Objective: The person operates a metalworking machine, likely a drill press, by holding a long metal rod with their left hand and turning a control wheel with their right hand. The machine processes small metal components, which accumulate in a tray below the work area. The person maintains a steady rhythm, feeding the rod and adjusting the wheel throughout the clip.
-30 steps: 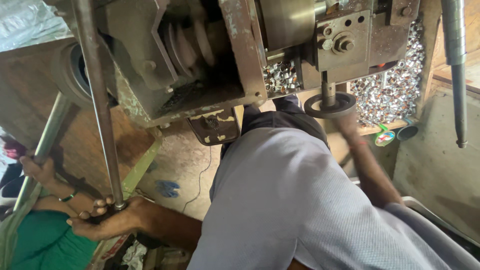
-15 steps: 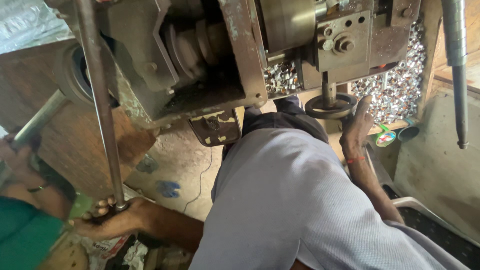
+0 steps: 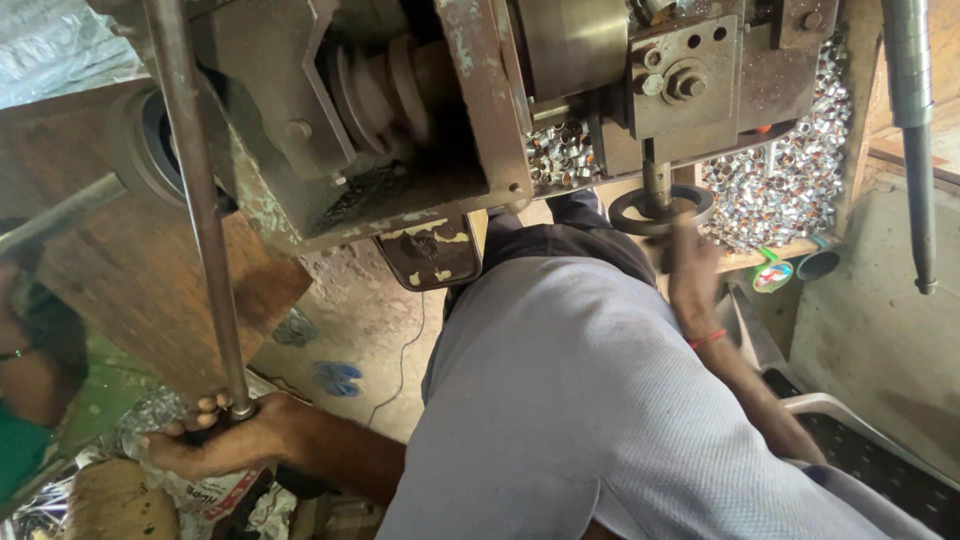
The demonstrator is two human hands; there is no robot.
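My left hand [image 3: 215, 440] is closed around the lower end of a long steel rod [image 3: 200, 220] that runs up past the rusty machine body [image 3: 400, 150]. My right hand [image 3: 692, 275], with a red thread at the wrist, reaches up to the right rim of a small black handwheel [image 3: 660, 210] under the machine's tool block [image 3: 685, 85]. That hand is blurred, and its fingers touch the rim, so its grip is unclear. My grey shirt [image 3: 600, 400] fills the lower middle of the view.
Another person in green [image 3: 30, 400] is at the left edge beside a slanted pipe [image 3: 60, 215]. Heaps of shiny metal rings [image 3: 780, 180] lie behind the handwheel. A second steel bar [image 3: 915, 150] hangs at the right. Blue sandals [image 3: 335, 375] and a printed sack [image 3: 215, 495] are on the floor.
My right hand dropped off the handwheel, then came back up to its rim. The person at the left moved lower and further left. My left hand stayed on the rod.
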